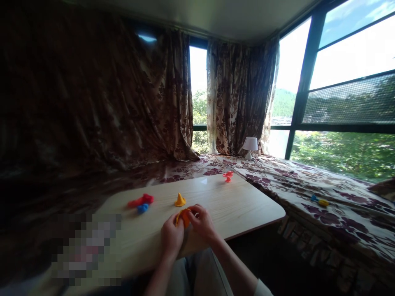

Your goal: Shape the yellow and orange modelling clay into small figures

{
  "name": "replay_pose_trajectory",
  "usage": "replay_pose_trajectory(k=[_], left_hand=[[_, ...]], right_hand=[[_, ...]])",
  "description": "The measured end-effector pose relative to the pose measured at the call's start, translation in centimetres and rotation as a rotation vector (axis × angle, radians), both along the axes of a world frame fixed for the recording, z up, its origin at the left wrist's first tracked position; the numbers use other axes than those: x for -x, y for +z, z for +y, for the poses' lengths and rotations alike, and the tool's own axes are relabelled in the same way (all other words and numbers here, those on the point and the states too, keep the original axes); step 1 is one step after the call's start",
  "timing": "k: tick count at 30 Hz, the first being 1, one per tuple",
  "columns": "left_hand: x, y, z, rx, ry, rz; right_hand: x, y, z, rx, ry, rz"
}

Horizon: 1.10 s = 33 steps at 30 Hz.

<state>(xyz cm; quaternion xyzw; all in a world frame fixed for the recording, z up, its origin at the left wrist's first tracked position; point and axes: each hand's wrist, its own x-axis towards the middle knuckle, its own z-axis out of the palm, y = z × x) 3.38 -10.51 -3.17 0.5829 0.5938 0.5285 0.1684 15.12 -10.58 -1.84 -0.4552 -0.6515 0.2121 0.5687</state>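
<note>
Above the near edge of the table point(212, 205), my left hand point(173, 232) and my right hand point(201, 220) come together around a piece of orange modelling clay point(185, 218). The fingers of both hands are closed on it, the left at its left side and the right at its upper right. Fingers cover much of it, so its full shape is hidden. Just beyond my hands a yellow hat-shaped clay piece point(180, 200) stands upright, with a pointed top and a wide brim.
Red clay point(142, 200) and blue clay point(142, 208) lie together on the left of the table. A coral-red clay figure point(228, 176) stands at the far edge. On the flowered bedspread point(277, 176) are a white lamp point(249, 146) and a small blue and yellow object point(322, 202).
</note>
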Motion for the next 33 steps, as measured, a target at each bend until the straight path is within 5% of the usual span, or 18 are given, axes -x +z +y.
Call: replay_pose_trajectory(k=[8,16,33], left_hand=[[0.36,-0.56,0.41,-0.11,0.043,-0.09],[-0.19,-0.2,-0.08,-0.244,-0.06,-0.054],[-0.04,-0.43,-0.15,-0.069,-0.056,-0.186]], right_hand=[[0.08,-0.43,0.31,0.021,0.014,0.009],[0.12,-0.85,0.31,0.025,-0.04,-0.036],[0.09,-0.66,0.19,-0.026,0.037,0.007]])
